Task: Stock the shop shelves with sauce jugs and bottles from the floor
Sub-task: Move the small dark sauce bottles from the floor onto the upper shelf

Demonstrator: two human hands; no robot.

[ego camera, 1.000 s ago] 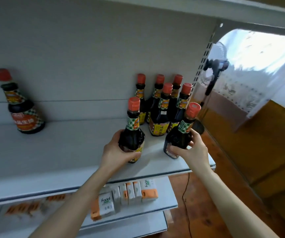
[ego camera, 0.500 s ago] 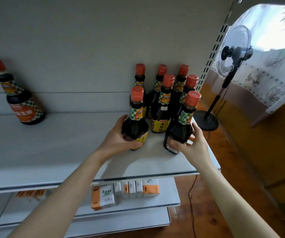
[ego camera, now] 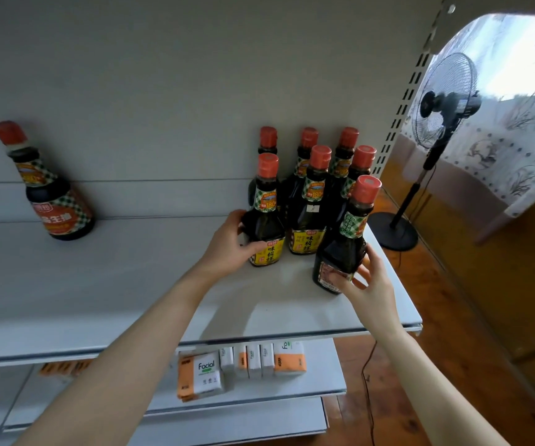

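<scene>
On the grey shelf (ego camera: pixel 131 284) my left hand (ego camera: pixel 227 247) grips a dark sauce bottle (ego camera: pixel 264 217) with a red cap and yellow label, standing upright at the front left of a cluster. My right hand (ego camera: pixel 361 280) holds the base of a second dark bottle (ego camera: pixel 345 239), which stands at the front right, its back label towards me. Behind them stand several more red-capped bottles (ego camera: pixel 312 201) against the back panel. A larger sauce bottle (ego camera: pixel 50 194) stands alone at the far left.
The shelf's right end (ego camera: pixel 411 317) lies just beyond my right hand. Tissue packs (ego camera: pixel 201 375) sit on the lower shelf. A standing fan (ego camera: pixel 440 101) stands on the wooden floor (ego camera: pixel 452 317) to the right, with a cable trailing along it.
Both bottles have slid further back towards the cluster. My left thumb now lies across the yellow label. The view has tilted down and left.
</scene>
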